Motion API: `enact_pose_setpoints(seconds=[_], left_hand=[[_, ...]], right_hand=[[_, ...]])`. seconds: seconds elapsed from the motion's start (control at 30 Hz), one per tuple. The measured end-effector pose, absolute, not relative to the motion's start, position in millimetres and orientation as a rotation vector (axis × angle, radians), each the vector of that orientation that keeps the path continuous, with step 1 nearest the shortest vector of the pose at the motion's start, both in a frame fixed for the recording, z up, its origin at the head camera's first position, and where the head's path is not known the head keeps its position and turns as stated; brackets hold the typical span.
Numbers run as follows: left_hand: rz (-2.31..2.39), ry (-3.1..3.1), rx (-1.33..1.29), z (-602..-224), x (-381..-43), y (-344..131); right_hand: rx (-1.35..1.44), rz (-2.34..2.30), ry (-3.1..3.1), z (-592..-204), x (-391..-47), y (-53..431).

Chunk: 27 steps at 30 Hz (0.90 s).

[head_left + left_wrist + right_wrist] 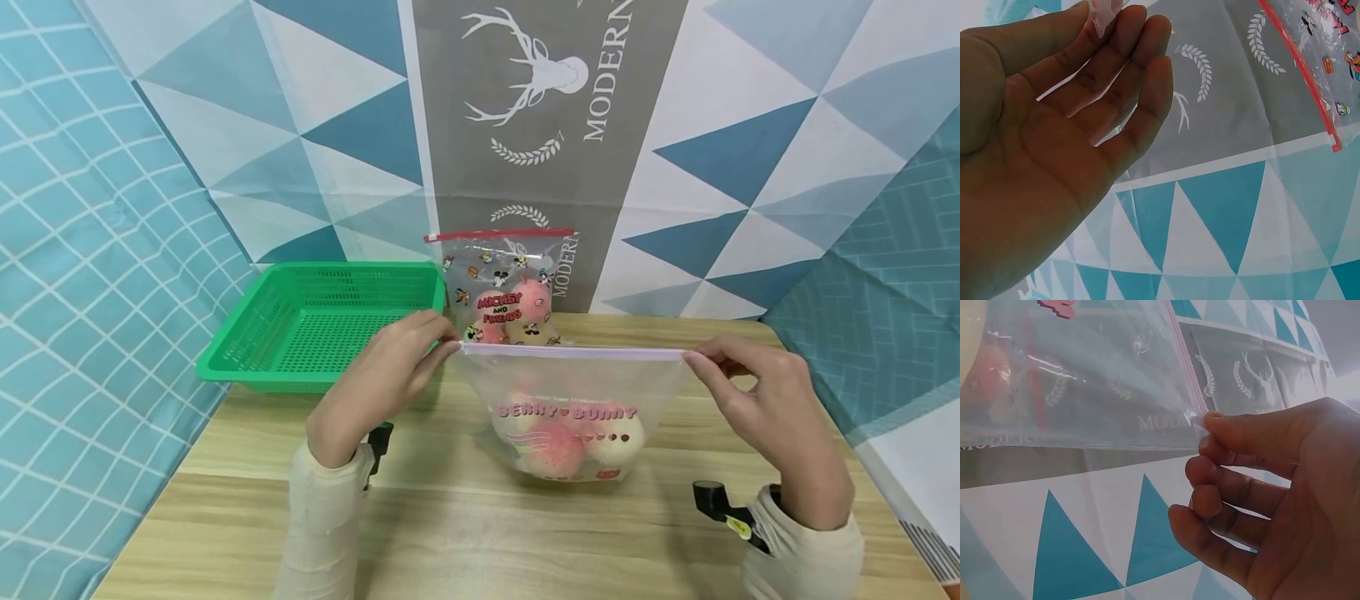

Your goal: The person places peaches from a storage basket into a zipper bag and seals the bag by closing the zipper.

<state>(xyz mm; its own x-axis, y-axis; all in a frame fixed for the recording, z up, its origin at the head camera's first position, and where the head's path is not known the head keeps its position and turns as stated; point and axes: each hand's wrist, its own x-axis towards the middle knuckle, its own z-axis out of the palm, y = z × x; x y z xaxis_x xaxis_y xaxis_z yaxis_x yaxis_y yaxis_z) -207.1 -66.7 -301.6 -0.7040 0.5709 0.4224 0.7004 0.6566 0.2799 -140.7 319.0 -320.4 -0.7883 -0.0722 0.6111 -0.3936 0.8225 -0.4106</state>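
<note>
A clear zip bag point(573, 417) printed "Berry Bunny" is stretched between both hands, its pale lilac zip edge level across the top. Pink and cream peach-like fruits point(553, 448) sit in its bottom. My left hand point(390, 379) pinches the left top corner between thumb and forefinger; the left wrist view shows the bag corner point(1102, 15) at those fingertips. The opposite corner is pinched by my right hand point(772, 400). In the right wrist view the zip strip point(1186, 369) runs down to the thumb, while the other fingers curl loosely.
Behind the held bag stands a second zip bag point(498, 275) with a red zip, printed "Mickey and Friends", with similar fruits inside. A green perforated basket point(337, 337) is at the back left of the wooden table point(465, 533). A patterned cloth point(360, 158) hangs behind.
</note>
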Motion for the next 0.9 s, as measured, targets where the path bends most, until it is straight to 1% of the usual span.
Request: enact_pose_setpoints(seconds=[0.3,0.57,0.7,0.9], left_hand=[[-0.676,-2.580,-1.065,-304,-210,-65],[-0.748,-2.632,-1.012,-305,-221,-75],[-0.765,-2.693,-0.999,-301,-239,-80],[-0.770,-2.810,-0.954,-299,-285,-93]], right_hand=[[0.316,0.708,-2.414,-326,-150,321],[0.338,0.772,-2.355,-334,-179,306],[0.333,0.808,-2.366,-335,-203,301],[0.317,0.868,-2.394,-339,-255,286]])
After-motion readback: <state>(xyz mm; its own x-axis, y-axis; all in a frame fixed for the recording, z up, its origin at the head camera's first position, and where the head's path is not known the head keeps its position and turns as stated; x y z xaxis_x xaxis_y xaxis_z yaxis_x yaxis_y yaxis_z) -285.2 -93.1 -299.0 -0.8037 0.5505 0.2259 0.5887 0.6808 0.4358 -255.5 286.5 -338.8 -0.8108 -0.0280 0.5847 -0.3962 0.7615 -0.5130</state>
